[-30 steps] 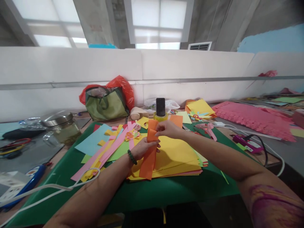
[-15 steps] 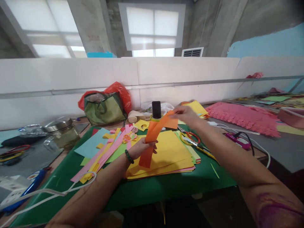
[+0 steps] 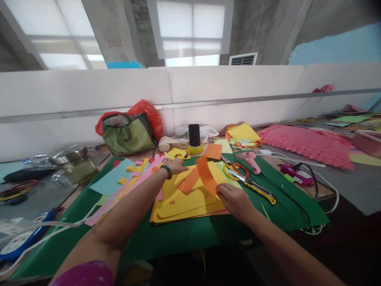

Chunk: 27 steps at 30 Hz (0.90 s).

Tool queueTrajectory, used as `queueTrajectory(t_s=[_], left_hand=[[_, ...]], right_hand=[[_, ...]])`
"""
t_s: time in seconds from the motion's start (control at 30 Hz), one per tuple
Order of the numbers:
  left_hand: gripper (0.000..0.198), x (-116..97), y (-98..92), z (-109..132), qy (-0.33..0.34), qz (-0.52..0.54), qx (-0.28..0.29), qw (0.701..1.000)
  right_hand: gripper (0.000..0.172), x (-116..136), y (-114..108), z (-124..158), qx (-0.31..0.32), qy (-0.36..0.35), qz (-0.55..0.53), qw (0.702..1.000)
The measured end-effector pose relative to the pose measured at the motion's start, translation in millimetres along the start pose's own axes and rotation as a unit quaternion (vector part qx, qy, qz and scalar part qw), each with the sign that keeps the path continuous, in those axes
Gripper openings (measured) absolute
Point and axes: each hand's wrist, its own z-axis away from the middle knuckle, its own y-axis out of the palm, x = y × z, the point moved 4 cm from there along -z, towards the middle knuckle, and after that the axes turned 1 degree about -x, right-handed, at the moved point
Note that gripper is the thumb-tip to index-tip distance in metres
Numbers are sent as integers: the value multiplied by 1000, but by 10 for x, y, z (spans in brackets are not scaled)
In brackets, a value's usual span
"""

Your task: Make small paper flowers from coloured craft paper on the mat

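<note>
My right hand pinches the lower end of a curved orange strip, which looks like paper or felt. A second flat orange length lies beside it on the stack of yellow sheets; whether the two are joined, I cannot tell. Over the stack's far left corner my left hand reaches out, fingers extended and nothing visible in them. Just beyond it is a yellow piece with a hole cut in it. A small orange scrap rests on the yellow sheet.
Right of the stack lie scissors, a yellow utility knife and a pink glue gun. Pink and yellow strips lie left. A phone stands behind on a tape roll. White cables cross the left side.
My left hand has let go of the orange strip and moved away to the far left of the stack. My right hand has come down and nearer, still holding the strip.
</note>
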Motion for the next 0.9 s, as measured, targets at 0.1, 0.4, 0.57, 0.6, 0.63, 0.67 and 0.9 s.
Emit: queueTrajectory(t_s=[0.1,0.4,0.57,0.6,0.63,0.67,0.9], left_hand=[[22,-55,-157,215,54,-67,-51,995],[24,-379,-144,1031,178,-273,-94,941],[92,-471,186,1624,319,-315,-80,890],[95,-497,275,1756,339,-297,-64,890],[93,-525,371,1880,355,-277,-34,892],[82,-552,468,1990,363,-252,7,897],[51,-694,974,2311,203,176,411,871]], right_hand=[[21,-117,-59,134,-16,44,22,999],[11,4,-552,248,-200,86,-11,976],[14,254,-708,273,-180,64,15,982],[15,363,-729,252,-116,20,-14,993],[17,488,-748,234,-39,-32,-65,997],[18,605,-769,220,41,-67,-121,989],[73,743,-601,-120,88,135,-608,777]])
